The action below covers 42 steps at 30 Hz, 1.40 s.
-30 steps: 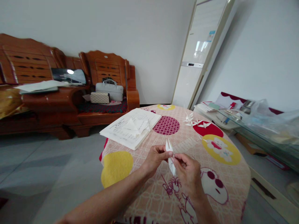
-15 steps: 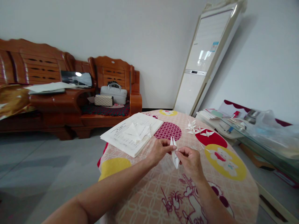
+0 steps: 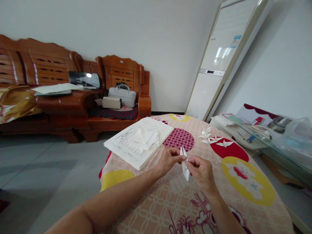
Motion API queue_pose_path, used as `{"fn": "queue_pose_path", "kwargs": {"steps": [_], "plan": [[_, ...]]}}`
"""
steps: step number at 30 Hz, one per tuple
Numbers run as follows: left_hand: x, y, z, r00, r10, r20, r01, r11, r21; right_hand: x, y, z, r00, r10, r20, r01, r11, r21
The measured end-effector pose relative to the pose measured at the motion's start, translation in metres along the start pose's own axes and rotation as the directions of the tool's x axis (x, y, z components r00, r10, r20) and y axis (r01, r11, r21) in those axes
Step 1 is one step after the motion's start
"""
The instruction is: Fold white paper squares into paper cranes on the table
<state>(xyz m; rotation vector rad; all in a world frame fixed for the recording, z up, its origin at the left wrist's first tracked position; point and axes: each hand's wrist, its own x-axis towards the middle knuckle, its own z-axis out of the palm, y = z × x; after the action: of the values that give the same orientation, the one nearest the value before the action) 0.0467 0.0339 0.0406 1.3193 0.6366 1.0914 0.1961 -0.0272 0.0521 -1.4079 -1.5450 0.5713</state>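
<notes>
Between my two hands is a narrow piece of folded white paper (image 3: 185,172), pointed at the bottom and split into two slim points at the top. My left hand (image 3: 170,160) pinches its upper part from the left, thumb in front. From the right, my right hand (image 3: 201,169) grips its middle between thumb and fingers; some fingertips are hidden behind the paper. Several folded paper cranes (image 3: 224,143) rest on the table to the right, beyond my right hand. Left of my hands lies a stack of printed sheets (image 3: 124,146) with cut or folded white paper pieces (image 3: 143,139) on top.
The round table wears a patterned tablecloth (image 3: 156,201). A glass-topped side table (image 3: 262,148) with papers and a plastic bag stands at the right. Behind are a wooden sofa (image 3: 58,104) holding bags and papers, and a tall white air conditioner (image 3: 209,81).
The view has shifted slightly, so the table's right side appears further right and lower. Both hands keep hold of the folded paper, which leans a little more.
</notes>
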Motion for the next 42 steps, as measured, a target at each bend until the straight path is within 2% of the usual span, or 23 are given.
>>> {"fn": "queue_pose_path", "kwargs": {"steps": [5, 9, 13, 20, 24, 29, 35, 42], "plan": [[-0.001, -0.004, -0.005, 0.996, -0.073, 0.047, 0.072, 0.997, 0.018, -0.004, 0.006, 0.000, 0.994, 0.089, 0.063, -0.094, 0.991, 0.090], [-0.002, -0.001, -0.005, 0.993, -0.102, 0.054, 0.101, 0.995, 0.021, -0.006, 0.007, 0.000, 0.994, 0.087, 0.063, -0.093, 0.990, 0.107], [-0.003, 0.002, -0.005, 0.988, -0.134, 0.079, 0.138, 0.989, -0.044, -0.006, 0.008, 0.000, 0.994, 0.082, 0.073, -0.092, 0.985, 0.145], [-0.002, 0.001, -0.005, 0.973, -0.195, 0.124, 0.209, 0.972, -0.110, -0.005, 0.011, 0.003, 0.982, 0.136, 0.130, -0.169, 0.940, 0.295], [-0.001, -0.005, -0.003, 0.985, -0.152, 0.081, 0.157, 0.986, -0.061, -0.005, 0.010, 0.004, 0.980, 0.172, 0.101, -0.192, 0.949, 0.251], [-0.001, -0.010, -0.002, 0.995, -0.072, 0.072, 0.074, 0.997, -0.015, -0.006, 0.009, 0.003, 0.989, 0.127, 0.074, -0.137, 0.979, 0.154], [-0.002, -0.009, -0.003, 0.996, -0.058, 0.061, 0.058, 0.998, 0.000, -0.007, 0.013, 0.003, 0.990, 0.109, 0.091, -0.119, 0.986, 0.112], [-0.007, 0.002, -0.004, 0.994, -0.098, 0.054, 0.098, 0.995, 0.008, -0.008, 0.015, 0.005, 0.987, 0.121, 0.102, -0.135, 0.981, 0.138]]}}
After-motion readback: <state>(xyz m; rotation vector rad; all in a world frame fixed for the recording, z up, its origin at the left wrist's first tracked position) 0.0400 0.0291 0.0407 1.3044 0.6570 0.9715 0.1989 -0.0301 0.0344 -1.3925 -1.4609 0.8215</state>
